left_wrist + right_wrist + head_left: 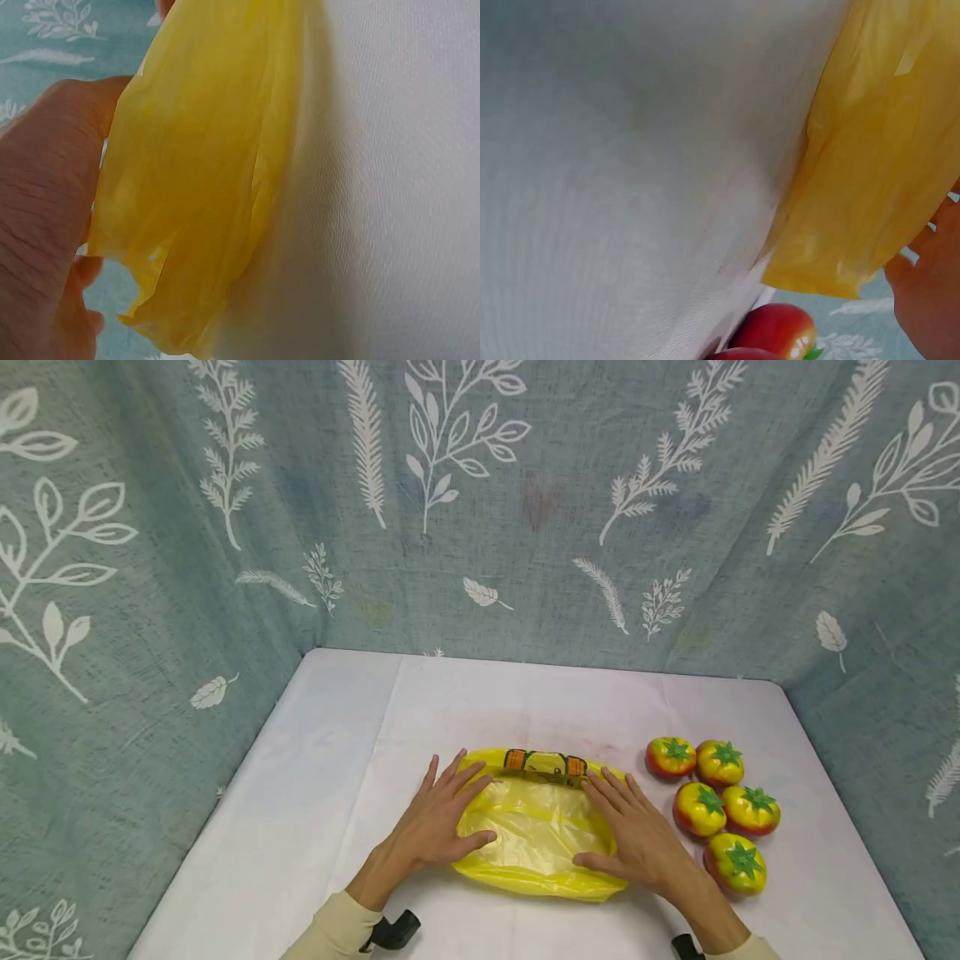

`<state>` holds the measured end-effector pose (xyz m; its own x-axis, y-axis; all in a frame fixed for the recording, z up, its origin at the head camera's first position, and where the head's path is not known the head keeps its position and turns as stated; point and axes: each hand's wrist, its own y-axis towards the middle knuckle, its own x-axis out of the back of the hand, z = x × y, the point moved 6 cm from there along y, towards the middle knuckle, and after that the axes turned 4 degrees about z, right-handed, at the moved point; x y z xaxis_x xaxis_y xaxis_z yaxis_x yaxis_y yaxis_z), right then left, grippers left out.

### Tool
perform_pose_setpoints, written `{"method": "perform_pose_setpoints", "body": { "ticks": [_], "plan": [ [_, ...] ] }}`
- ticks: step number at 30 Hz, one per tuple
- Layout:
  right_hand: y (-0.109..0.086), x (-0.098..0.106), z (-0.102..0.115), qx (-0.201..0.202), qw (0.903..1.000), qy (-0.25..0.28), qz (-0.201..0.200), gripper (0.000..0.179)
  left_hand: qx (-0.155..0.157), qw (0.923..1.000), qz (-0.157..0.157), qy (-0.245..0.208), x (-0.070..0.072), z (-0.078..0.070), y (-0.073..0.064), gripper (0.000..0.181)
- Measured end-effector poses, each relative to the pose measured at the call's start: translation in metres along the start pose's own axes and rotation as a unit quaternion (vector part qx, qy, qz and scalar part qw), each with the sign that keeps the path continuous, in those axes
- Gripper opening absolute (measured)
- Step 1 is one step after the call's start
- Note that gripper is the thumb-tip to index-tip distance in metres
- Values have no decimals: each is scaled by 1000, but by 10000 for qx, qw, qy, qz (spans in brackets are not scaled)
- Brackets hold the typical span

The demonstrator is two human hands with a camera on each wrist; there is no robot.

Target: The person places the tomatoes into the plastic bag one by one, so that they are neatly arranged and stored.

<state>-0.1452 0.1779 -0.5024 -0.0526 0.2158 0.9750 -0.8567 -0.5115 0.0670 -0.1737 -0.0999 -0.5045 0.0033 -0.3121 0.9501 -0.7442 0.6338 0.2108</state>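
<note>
A yellow plastic bag (536, 835) lies on the white table between both hands, its mouth spread wide and a printed orange and black label along its far side. My left hand (438, 818) touches the bag's left side with its fingers spread. On the right side, my right hand (630, 827) rests against the plastic, fingers extended and thumb pointing inward. In the left wrist view the yellow plastic (202, 165) stands up beside the left hand (45, 195). The right wrist view has the plastic (862, 157) beside the right hand (934, 277).
Several red and yellow tomatoes with green star-shaped tops, such as the nearest tomato (736, 865), sit in a cluster just right of the right hand. Patterned grey-green curtains (480, 510) enclose the white table (322, 752) at the back and sides.
</note>
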Motion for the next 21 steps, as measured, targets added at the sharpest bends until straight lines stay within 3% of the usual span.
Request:
{"method": "perform_pose_setpoints", "body": {
  "ticks": [6,11,15,21],
  "plan": [
    [-1,2,5,105,9998,177,-48,102,-256,9986,-395,245,6,-9,3,75],
    [-3,1,5,17,9994,350,-14,101,-609,9961,-634,-13,12,-18,6,71],
    [-4,-1,5,11,9993,371,4,101,-774,9955,-420,-362,11,-25,7,69],
    [-4,-5,4,-98,9991,302,298,102,-509,9980,272,-241,0,-25,7,71]
  ]
}}
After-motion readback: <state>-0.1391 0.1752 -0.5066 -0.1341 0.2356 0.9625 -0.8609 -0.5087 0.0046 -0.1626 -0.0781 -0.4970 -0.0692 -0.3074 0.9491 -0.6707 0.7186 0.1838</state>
